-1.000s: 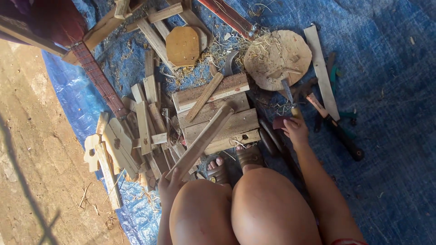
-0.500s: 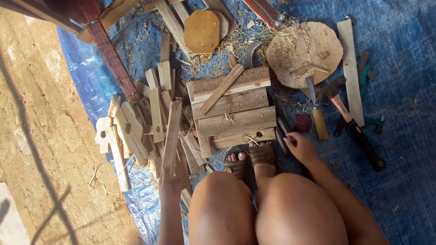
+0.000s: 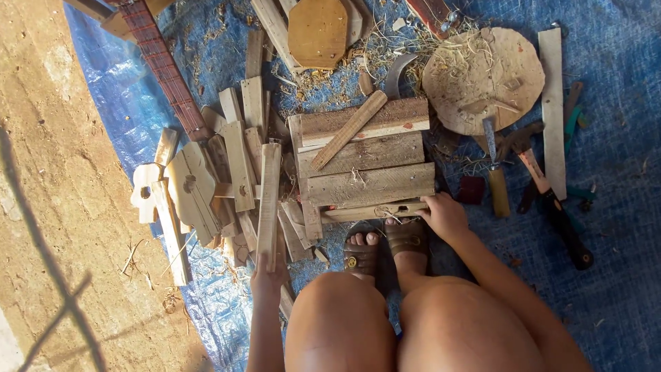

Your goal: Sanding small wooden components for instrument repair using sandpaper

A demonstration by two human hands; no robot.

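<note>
Closest to me are my bare knees, and just past them my feet in brown sandals [image 3: 406, 238] on the blue tarp [image 3: 620, 275]. My left hand [image 3: 268, 279] is closed around the near end of a long narrow wooden slat [image 3: 268, 200], which runs straight away from me over the heap of cut wood pieces [image 3: 234, 165]. My right hand [image 3: 446, 215] rests with fingers curled over the near right corner of a stack of weathered boards [image 3: 368, 165], touching a thin strip [image 3: 375, 211] at its front edge; whether it grips that strip or merely presses on it I cannot tell.

Between my hands lie the short offcuts beside the stack. A slim stick [image 3: 348, 131] lies slantwise on top of the boards. Right of my right hand sit a chisel with a wooden handle [image 3: 496, 179] and a hammer [image 3: 544, 186], near each other, and a pale flat plank [image 3: 553, 103] beyond them. Farther out from that hand is a round wooden disc [image 3: 482, 79] strewn with shavings. Left of my left hand lie pale headstock-shaped cutouts [image 3: 182, 189], partly on the tarp's edge. Farthest off, a fretted instrument neck [image 3: 165, 69] slants away, and a flat octagonal wooden piece [image 3: 318, 31] lies at the top.
</note>
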